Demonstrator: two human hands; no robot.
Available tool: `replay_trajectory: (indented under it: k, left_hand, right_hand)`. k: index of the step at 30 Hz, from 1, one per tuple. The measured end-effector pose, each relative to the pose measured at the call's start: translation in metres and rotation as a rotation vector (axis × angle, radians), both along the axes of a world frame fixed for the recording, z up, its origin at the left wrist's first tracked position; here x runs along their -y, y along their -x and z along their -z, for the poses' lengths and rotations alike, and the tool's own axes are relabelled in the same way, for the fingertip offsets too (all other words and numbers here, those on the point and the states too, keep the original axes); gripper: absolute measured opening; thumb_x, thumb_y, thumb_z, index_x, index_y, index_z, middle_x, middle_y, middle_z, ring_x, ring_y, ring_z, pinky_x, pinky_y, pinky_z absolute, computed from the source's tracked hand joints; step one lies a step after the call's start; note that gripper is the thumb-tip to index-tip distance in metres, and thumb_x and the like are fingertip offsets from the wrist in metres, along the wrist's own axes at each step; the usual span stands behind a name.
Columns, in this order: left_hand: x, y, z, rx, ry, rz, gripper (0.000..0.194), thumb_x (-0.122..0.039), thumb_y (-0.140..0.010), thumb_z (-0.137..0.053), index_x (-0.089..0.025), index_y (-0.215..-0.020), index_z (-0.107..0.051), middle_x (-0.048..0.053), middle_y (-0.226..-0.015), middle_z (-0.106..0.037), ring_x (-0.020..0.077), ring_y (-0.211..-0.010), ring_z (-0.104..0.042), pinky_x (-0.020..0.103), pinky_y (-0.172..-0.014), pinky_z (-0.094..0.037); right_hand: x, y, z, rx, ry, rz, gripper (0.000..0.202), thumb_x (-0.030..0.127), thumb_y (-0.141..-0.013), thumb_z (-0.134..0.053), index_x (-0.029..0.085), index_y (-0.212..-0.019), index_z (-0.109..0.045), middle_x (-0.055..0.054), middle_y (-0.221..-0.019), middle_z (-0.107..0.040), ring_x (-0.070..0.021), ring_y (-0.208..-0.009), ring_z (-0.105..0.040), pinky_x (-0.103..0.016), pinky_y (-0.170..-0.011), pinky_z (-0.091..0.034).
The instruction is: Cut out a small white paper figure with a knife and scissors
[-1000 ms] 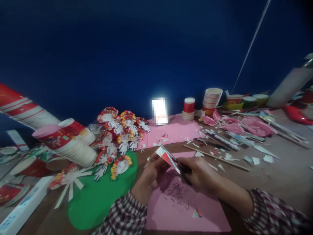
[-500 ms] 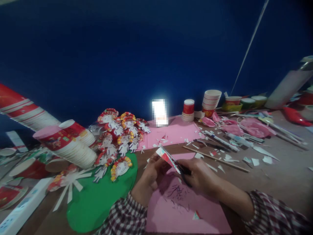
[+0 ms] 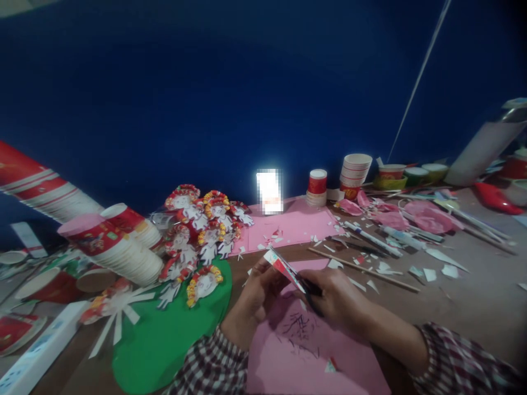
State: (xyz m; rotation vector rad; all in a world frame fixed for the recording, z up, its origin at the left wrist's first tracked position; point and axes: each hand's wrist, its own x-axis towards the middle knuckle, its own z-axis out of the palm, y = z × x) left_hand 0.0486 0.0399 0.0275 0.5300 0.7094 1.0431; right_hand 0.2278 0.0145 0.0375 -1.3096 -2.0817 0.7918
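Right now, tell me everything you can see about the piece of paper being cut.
The paper piece is a small, thin scrap, white with a red patch and a hint of green print, like cut paper-cup stock. The left hand pinches its lower edge and holds it tilted above the pink sheet. The scissors in the right hand lie along its right edge, blades touching it.

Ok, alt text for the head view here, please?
Two hands over a pink sheet: the left hand pinches a red and white paper scrap while the right hand works scissors into it. Paper-cup doll figures lie to the left on a cluttered table.
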Motion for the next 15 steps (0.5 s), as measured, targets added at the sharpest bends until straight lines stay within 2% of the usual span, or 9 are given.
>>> replay_trajectory:
  k: [4,8,11,13,15]
  left_hand:
    - [-0.001,-0.002,-0.005,-0.025,0.019,-0.062,0.034,-0.022,-0.058,-0.087,-0.018,-0.082,-0.063,-0.002,-0.07,-0.069,0.0126,-0.062,-0.065,0.022,-0.059,-0.052]
    - [-0.007,-0.002,-0.007,-0.068,-0.003,-0.204,0.04,-0.024,-0.053,-0.089,-0.016,-0.081,-0.062,-0.002,-0.07,-0.068,0.0104,-0.06,-0.064,0.021,-0.059,-0.052]
    - [-0.012,0.002,-0.004,-0.143,-0.04,-0.309,0.042,-0.029,-0.054,-0.087,-0.017,-0.085,-0.061,-0.003,-0.069,-0.067,0.0102,-0.056,-0.062,0.02,-0.054,-0.05]
    - [-0.014,0.004,-0.001,-0.206,-0.055,-0.317,0.043,-0.032,-0.055,-0.085,-0.016,-0.088,-0.062,-0.003,-0.065,-0.066,0.0096,-0.051,-0.059,0.019,-0.049,-0.046]
    - [-0.014,0.004,0.0,-0.276,-0.064,-0.268,0.044,-0.034,-0.056,-0.084,-0.015,-0.09,-0.063,-0.002,-0.063,-0.065,0.0096,-0.047,-0.057,0.02,-0.045,-0.043]
  right_hand:
    - [-0.002,0.002,0.003,-0.033,0.088,0.011,0.016,0.028,-0.084,-0.057,0.017,-0.079,-0.068,-0.002,-0.064,-0.065,-0.0132,-0.055,-0.054,-0.022,-0.05,-0.036]
    - [-0.011,0.001,0.009,-0.25,0.287,-0.028,0.015,0.027,-0.074,-0.069,0.016,-0.084,-0.068,0.001,-0.062,-0.061,-0.0111,-0.052,-0.05,-0.021,-0.048,-0.036]
    - [-0.019,-0.003,0.01,-0.509,0.516,-0.08,0.034,0.033,-0.067,-0.078,0.015,-0.094,-0.066,0.001,-0.066,-0.061,-0.0107,-0.055,-0.05,-0.022,-0.049,-0.039]
    - [-0.022,-0.005,0.009,-0.661,0.615,-0.02,0.047,0.04,-0.065,-0.081,0.015,-0.099,-0.063,0.002,-0.063,-0.059,-0.0097,-0.051,-0.048,-0.022,-0.046,-0.039]
    - [-0.022,-0.005,0.006,-0.764,0.609,0.076,0.053,0.045,-0.065,-0.081,0.015,-0.103,-0.06,0.004,-0.059,-0.057,-0.0084,-0.047,-0.046,-0.021,-0.044,-0.037]
